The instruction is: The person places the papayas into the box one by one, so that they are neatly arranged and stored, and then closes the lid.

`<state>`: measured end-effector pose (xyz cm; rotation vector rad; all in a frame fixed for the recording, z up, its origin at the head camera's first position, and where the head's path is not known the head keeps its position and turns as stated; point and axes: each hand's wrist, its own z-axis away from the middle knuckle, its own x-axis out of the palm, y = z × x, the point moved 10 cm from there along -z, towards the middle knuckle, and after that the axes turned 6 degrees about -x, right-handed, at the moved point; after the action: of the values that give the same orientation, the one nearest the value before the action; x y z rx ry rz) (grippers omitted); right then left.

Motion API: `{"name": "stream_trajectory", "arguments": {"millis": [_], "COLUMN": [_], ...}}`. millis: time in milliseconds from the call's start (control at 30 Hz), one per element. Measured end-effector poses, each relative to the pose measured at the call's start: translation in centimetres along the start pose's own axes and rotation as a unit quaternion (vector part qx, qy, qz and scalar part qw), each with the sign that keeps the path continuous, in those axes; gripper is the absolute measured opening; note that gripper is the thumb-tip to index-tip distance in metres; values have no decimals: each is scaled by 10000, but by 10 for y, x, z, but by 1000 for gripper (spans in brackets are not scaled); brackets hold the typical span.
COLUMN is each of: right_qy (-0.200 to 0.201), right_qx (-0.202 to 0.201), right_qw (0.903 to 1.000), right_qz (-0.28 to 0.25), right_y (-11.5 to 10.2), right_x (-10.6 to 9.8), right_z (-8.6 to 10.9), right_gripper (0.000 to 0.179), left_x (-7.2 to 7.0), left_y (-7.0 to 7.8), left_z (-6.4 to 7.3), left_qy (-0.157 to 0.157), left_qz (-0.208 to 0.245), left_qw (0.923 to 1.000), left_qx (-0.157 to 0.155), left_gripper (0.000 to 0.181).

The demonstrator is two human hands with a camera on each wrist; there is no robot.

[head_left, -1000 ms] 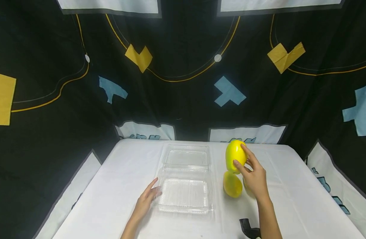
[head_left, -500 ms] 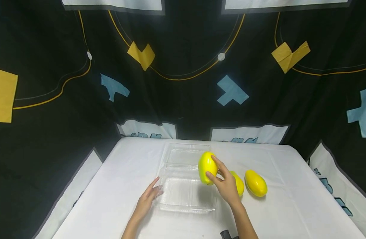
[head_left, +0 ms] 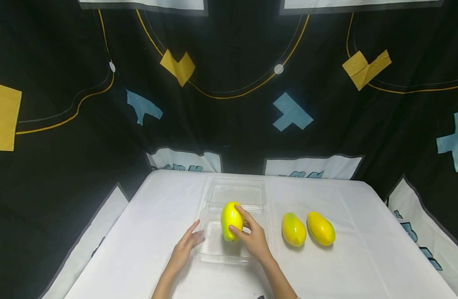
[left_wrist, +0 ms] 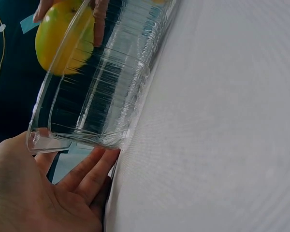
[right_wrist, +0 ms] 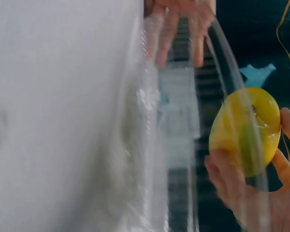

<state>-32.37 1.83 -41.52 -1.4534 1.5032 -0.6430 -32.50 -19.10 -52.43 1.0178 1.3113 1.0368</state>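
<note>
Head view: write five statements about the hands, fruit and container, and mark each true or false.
1. The right-hand grip holds a yellow fruit over the clear container. True.
2. Three fruits lie on the table. False: two do, the left fruit and the right fruit; the third is held.
3. The container is folded shut. False: it lies open, its far half laid back.
4. The left-hand grip is at the container's left edge. True.
5. The fruits on the table lie left of the container. False: they lie right of it.
</note>
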Motion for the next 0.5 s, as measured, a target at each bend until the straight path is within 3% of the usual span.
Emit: {"name": "stream_trajectory", "arguments": {"millis": [233, 500], "right_qy": [-153, -936], "right_qx": [81, 329], "right_qw": [9998, 9945], "right_qz": [91, 323], "right_y": [38, 53], "right_x": [26, 55], "right_z": [-5, -8], "right_gripper": [56, 59], "left_x": [-1, 1], "left_y": [0, -3], "left_z": [0, -1], "left_qy": [-50, -131], "left_qz": [-47, -42], "left_qw": [10000, 9999], "left_qx": [-5, 5], "left_gripper": [47, 45]}}
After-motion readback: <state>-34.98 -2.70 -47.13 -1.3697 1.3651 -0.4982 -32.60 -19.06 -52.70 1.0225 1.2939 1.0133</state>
